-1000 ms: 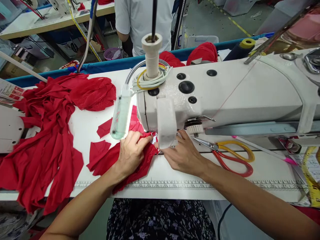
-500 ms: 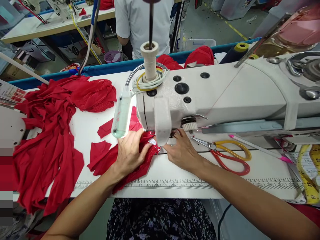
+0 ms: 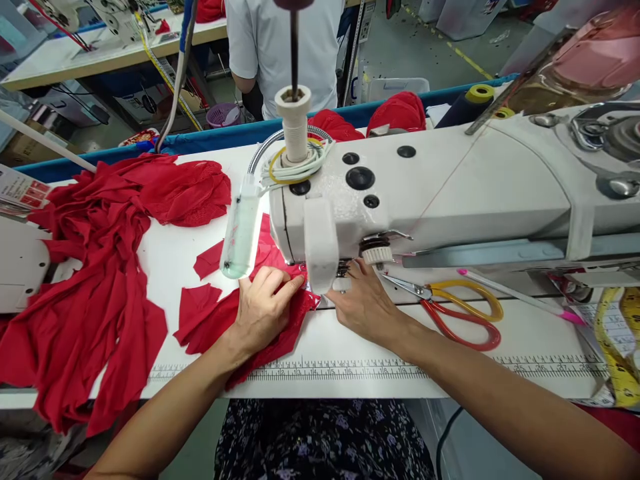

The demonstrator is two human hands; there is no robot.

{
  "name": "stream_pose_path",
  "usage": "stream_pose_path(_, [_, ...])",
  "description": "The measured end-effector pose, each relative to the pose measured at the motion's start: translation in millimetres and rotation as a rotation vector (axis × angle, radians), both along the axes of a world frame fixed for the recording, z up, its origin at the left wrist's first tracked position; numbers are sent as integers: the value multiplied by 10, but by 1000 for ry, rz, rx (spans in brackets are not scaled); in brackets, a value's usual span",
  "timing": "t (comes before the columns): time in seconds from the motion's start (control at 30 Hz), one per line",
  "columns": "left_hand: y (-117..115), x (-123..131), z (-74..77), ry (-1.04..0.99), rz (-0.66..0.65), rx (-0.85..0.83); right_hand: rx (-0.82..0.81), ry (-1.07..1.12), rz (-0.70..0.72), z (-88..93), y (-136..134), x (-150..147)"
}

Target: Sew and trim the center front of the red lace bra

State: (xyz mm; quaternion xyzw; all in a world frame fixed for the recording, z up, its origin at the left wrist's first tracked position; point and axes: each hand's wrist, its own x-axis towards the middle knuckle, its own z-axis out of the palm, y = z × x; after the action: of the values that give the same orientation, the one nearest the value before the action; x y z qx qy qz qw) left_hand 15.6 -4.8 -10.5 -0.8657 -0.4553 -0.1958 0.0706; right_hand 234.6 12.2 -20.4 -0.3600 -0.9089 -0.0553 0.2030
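A piece of red fabric (image 3: 295,327) lies under the head of a white sewing machine (image 3: 450,180), its patterned edge close to the needle area. My left hand (image 3: 265,307) rests on this fabric, fingers curled and thumb pressed in, gripping it just left of the machine head. At the right of the presser foot is my right hand (image 3: 363,297), its fingers bent in and closed. The machine partly covers those fingertips, so what they hold is hidden. Scissors (image 3: 450,307) with orange and yellow handles lie beside my right wrist.
Loose red fabric pieces (image 3: 110,267) are heaped at the left. A ruler strip (image 3: 350,370) runs along the table's front edge. To the right lie a pink-tipped pen (image 3: 520,297) and a yellow tape measure (image 3: 613,340). Beyond the table is a person in a white shirt (image 3: 285,53).
My left hand's fingers have curled in more, and its thumb has moved up toward the needle area, covering the patterned edge more. My right hand stays nearly in place.
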Motion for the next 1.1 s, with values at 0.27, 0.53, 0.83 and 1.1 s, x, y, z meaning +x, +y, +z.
stream_pose_path(0.27, [4, -42, -24, -77, -43, -81, 0, -15, -4, 4, 0, 7])
stream_pose_path(0.53, [-6, -26, -33, 29, -43, -45, -30, -20, -13, 8, 7, 20])
stream_pose_path(0.83, [-20, 39, 5, 107, -57, 56, -82, 66, -59, -77, 26, 46])
stream_pose_path(1.1, [-20, 42, -1, 127, -69, 52, -87, 71, -74, -67, 19, 40])
